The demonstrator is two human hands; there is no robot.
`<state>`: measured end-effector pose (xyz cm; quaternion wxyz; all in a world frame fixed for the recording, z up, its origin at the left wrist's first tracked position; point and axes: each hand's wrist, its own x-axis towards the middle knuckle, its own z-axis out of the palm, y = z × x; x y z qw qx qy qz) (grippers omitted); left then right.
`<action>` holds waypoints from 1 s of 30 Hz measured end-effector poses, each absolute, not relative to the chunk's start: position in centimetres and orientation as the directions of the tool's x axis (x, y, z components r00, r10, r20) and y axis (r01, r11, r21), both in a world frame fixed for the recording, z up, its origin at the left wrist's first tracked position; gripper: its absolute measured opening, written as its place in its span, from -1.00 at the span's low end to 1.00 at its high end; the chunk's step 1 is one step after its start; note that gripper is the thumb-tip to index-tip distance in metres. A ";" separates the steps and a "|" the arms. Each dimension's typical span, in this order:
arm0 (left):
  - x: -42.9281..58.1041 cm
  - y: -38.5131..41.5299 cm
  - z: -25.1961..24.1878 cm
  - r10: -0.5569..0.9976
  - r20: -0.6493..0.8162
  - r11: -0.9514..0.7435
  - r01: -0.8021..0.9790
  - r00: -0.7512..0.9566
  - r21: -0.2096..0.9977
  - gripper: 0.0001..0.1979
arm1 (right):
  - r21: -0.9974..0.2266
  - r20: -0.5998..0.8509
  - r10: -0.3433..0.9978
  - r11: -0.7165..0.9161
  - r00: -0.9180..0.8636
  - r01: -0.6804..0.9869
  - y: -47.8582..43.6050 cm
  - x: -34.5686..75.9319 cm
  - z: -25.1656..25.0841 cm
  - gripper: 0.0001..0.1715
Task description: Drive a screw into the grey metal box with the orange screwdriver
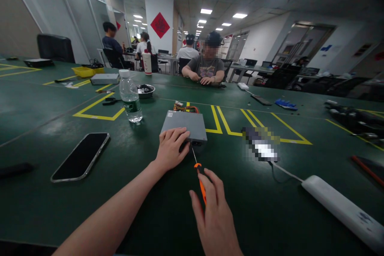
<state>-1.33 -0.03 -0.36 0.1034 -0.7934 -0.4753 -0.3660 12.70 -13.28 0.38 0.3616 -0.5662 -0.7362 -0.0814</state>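
1. The fingers of the left hand (pixel 172 150) lie lightly spread on the top of a grey rectangular metal box (pixel 187 122), covering its near left corner; the thumb reaches along its front.
2. The right hand (pixel 215 216) is loosely parted, thumb wide of the fingers, with a screwdriver (pixel 202 186), orange-and-black handled and thin-shafted, between them; whether the fingertips press on it, I cannot tell. The hand hides the handle's lower end.
3. The screwdriver's shaft points at the box's front, beside the left thumb; the exact tip contact is unclear.
4. The box sits mid-width on the dark green worktop (pixel 144 216), between its near and far edges. Multicoloured wires (pixel 187 107) bunch behind it.
5. Left of the box stands a clear plastic water bottle (pixel 131 98) with a green label, partly hiding a round metal bowl (pixel 146 93).
6. Towards the worktop's near left corner lies a black-screened smartphone (pixel 81 156) in a clear case.
7. Towards the near right corner, a long white power strip (pixel 342 208) angles in, its white cable (pixel 288 173) running towards a blurred-out object (pixel 261 144).
8. A person (pixel 207 64) in grey sits at the far edge.
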 end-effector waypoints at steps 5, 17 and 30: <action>-1.3 -0.2 -0.2 0.684 0.672 -0.523 0.833 0.283 0.181 -0.72 | -0.293 0.592 0.799 0.337 -0.107 0.895 -13.5 12.4 0.2 -0.57; -1.4 -0.3 -0.2 0.688 0.671 -0.520 0.833 0.277 0.190 -0.71 | -0.270 0.666 0.742 0.338 -0.078 0.902 -13.3 12.4 0.6 -0.61; -1.4 -0.4 -0.1 0.688 0.673 -0.523 0.829 0.272 0.199 -0.72 | -0.240 0.728 0.682 0.337 -0.060 0.910 -13.2 12.6 0.0 -0.63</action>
